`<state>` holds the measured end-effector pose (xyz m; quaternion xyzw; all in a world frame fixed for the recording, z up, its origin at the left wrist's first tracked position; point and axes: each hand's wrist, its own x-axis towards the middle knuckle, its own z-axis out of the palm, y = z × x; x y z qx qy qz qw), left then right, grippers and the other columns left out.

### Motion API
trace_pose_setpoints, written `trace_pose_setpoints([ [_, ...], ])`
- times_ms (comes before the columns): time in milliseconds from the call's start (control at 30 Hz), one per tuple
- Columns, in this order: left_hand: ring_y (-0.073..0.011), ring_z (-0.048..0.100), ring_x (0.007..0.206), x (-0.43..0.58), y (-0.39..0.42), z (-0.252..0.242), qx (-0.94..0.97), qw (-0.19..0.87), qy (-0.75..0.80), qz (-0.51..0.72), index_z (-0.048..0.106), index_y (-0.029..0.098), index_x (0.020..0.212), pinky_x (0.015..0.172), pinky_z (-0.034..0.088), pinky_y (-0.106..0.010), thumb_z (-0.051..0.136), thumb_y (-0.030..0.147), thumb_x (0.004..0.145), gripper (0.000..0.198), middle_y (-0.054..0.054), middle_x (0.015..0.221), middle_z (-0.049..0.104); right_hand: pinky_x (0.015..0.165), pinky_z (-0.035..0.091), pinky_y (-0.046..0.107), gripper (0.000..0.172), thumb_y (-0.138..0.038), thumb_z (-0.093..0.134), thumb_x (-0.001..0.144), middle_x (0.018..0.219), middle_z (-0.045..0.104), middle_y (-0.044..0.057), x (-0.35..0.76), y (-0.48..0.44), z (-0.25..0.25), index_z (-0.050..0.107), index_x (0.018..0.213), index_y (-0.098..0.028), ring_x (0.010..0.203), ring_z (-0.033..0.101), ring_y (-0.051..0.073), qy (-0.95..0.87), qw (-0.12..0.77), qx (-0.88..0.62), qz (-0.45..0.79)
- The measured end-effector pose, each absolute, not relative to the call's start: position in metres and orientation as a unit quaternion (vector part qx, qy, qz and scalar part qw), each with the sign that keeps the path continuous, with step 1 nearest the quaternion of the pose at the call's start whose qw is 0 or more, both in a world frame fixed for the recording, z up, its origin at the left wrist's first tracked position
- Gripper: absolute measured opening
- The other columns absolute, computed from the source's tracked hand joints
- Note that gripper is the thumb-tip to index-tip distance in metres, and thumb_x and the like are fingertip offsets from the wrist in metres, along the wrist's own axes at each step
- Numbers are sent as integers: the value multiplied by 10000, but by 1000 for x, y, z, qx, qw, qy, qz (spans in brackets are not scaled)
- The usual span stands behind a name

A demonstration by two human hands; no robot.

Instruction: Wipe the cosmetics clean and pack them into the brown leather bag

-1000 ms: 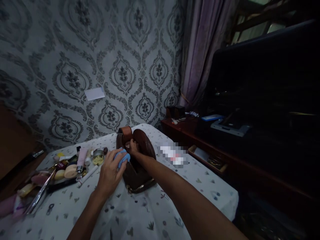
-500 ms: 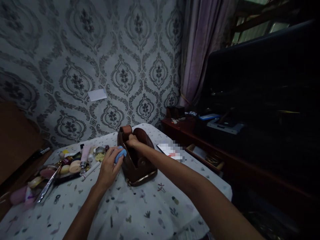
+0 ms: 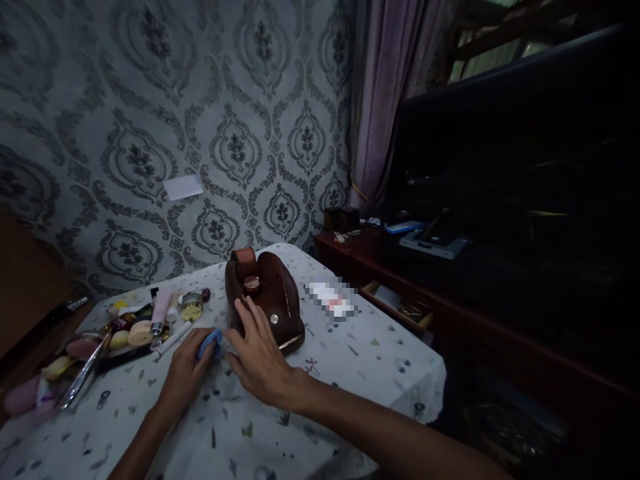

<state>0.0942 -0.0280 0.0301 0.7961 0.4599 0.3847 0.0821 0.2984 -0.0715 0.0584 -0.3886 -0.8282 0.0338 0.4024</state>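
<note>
One blue cloth in left grip

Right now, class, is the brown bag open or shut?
The bag is open: its sides stand apart, a round item showing between them.

Pale card on patterned wallpaper, purple curtain alongside

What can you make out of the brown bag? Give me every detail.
The brown bag looks like smooth leather, with a lighter brown strap looped at its far end, a pale round stud and a metallic zipper low on its near side. It sits open on the patterned tablecloth, right of the cosmetics. A round shiny item shows in its opening. The right hand hides part of its near left side; contact is unclear.
</note>
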Motion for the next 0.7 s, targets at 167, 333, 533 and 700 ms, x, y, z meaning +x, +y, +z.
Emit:
trace_pose_setpoints([
  [167,-259,655,1011,64,-22,14,795,6,498,346,666,220,1076,912,531,-412,462,490,934,367,-71,1061,706,1155,202,673,312,-57,527,856,1586,239,273,292,-80,48,572,1160,-111,1518,20,374,-838,397,-374,4],
  [333,-278,630,1045,47,-13,-1,804,-48,506,308,654,225,1083,916,526,-447,437,455,936,349,-86,1092,687,1186,288,524,253,-121,497,898,1554,334,248,277,-82,34,613,1122,-99,1516,136,310,-879,377,-290,37],
  [533,-282,618,1045,38,-8,-26,821,-69,471,314,671,227,1055,933,510,-456,460,413,927,308,-100,1085,677,1104,405,437,301,-183,590,844,1392,520,153,244,-47,-1,615,1144,-172,1338,453,266,-834,334,-379,222],
  [700,-301,596,1054,35,-7,-33,823,-88,484,285,688,224,1049,913,493,-474,471,327,902,281,-107,1115,668,1005,461,369,283,-127,589,798,1122,635,78,213,-13,-12,604,1070,-204,1118,589,222,-776,348,-434,299],
])
